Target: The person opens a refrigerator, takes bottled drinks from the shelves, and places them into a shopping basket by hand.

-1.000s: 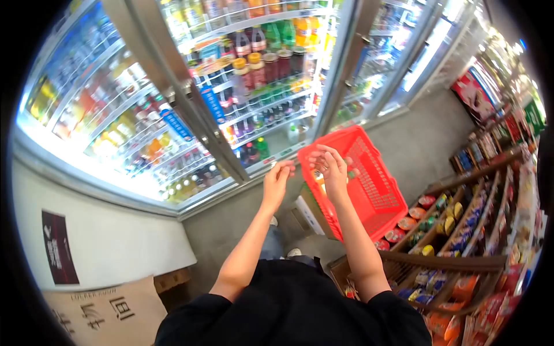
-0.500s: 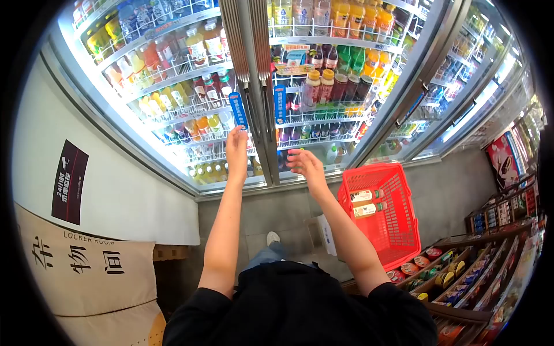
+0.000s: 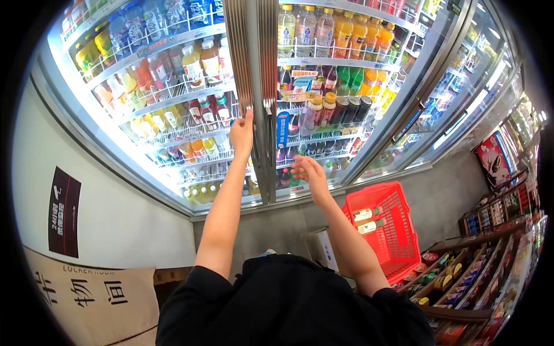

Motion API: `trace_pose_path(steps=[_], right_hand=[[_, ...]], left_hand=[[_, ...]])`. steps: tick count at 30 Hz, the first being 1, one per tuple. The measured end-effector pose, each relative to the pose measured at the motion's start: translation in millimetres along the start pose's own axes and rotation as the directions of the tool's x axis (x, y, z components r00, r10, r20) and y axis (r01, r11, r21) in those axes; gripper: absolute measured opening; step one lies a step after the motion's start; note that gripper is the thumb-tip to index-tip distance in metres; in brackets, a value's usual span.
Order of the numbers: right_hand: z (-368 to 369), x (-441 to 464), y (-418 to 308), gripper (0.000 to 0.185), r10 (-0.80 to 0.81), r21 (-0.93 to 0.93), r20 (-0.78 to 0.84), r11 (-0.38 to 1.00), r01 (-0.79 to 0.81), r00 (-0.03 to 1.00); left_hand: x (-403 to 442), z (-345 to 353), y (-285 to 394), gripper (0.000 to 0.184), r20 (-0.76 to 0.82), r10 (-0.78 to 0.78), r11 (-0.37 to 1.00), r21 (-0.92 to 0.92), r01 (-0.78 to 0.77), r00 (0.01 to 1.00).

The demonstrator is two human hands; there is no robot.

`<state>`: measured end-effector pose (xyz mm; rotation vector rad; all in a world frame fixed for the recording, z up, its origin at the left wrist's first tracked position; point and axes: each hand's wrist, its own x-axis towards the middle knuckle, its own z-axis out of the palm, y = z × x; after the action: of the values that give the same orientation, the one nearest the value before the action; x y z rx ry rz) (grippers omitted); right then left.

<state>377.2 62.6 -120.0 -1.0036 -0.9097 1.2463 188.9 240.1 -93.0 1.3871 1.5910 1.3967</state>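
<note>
In the head view my left hand point(image 3: 242, 137) is closed around the lower part of the left cooler door's long ribbed handle point(image 3: 238, 63), thumb pointing up. The blue label on that door is mostly hidden behind it. My right hand point(image 3: 311, 176) hovers in front of the right cooler door, below its blue label point(image 3: 282, 129). Its fingers are bent and apart, with nothing in them. Both doors look shut, and rows of drink bottles point(image 3: 209, 57) show through the glass. To the right, a red shopping basket point(image 3: 384, 245) holds two bottles point(image 3: 369, 225) lying on their sides.
A low box point(image 3: 320, 249) stands by my right forearm. Snack shelves point(image 3: 461, 271) run along the lower right. On the left are a white wall panel point(image 3: 115, 190) and a beige curtain point(image 3: 109, 305). More glass cooler doors point(image 3: 444, 109) continue to the right.
My left hand has risen from the blue label and closed on the door handle. My right hand stays in front of the right door, its fingers slightly more bent. The view has shifted slightly.
</note>
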Motion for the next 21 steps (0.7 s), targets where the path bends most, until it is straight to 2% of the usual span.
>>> trace_pose_path(steps=[1, 2, 4, 6, 8, 10, 12, 16, 21], right_hand=[[2.5, 1.8, -1.5, 0.032, 0.003, 0.002, -0.007, 1.000, -0.003, 1.000], [3.4, 5.6, 0.7, 0.032, 0.002, 0.003, -0.020, 1.000, -0.002, 1.000], [5.8, 10.7, 5.7, 0.032, -0.010, 0.009, -0.026, 1.000, 0.010, 1.000], [8.7, 15.4, 7.6, 0.033, -0.016, -0.003, -0.039, 1.000, 0.016, 0.999], [15.1, 19.5, 7.9, 0.035, 0.012, -0.007, -0.031, 1.000, -0.012, 0.999], [25.2, 25.5, 9.8, 0.036, 0.004, -0.031, -0.055, 1.000, -0.006, 0.998], [36.1, 29.1, 10.8, 0.035, -0.017, 0.032, -0.046, 0.999, 0.019, 0.999], [52.9, 19.9, 16.0, 0.036, 0.026, 0.032, -0.017, 0.999, -0.025, 1.000], [54.4, -12.8, 16.8, 0.035, 0.053, -0.030, -0.024, 0.998, -0.054, 0.998]], left_hand=[[-0.2, 4.7, 0.4, 0.070, 0.078, 0.002, 0.996, -0.094, 0.005, 0.997], [3.3, 8.6, 1.3, 0.070, 0.091, 0.004, 0.996, -0.095, 0.005, 0.996], [3.6, 14.4, 5.5, 0.065, 0.344, -0.049, 0.856, -0.470, 0.217, 0.938], [5.9, 19.4, 3.8, 0.064, 0.315, -0.037, 0.865, -0.465, 0.188, 0.948], [16.0, 14.1, -5.2, 0.061, 0.484, -0.031, 0.850, -0.448, 0.278, 0.875], [17.2, 14.7, -6.5, 0.058, 0.481, -0.035, 0.850, -0.447, 0.280, 0.876], [17.5, 13.4, -7.5, 0.057, 0.470, -0.058, 0.838, -0.457, 0.299, 0.881], [13.7, 11.2, -4.2, 0.055, 0.458, -0.088, 0.830, -0.457, 0.319, 0.884], [5.4, 10.7, -0.1, 0.055, 0.380, -0.118, 0.855, -0.430, 0.288, 0.918]])
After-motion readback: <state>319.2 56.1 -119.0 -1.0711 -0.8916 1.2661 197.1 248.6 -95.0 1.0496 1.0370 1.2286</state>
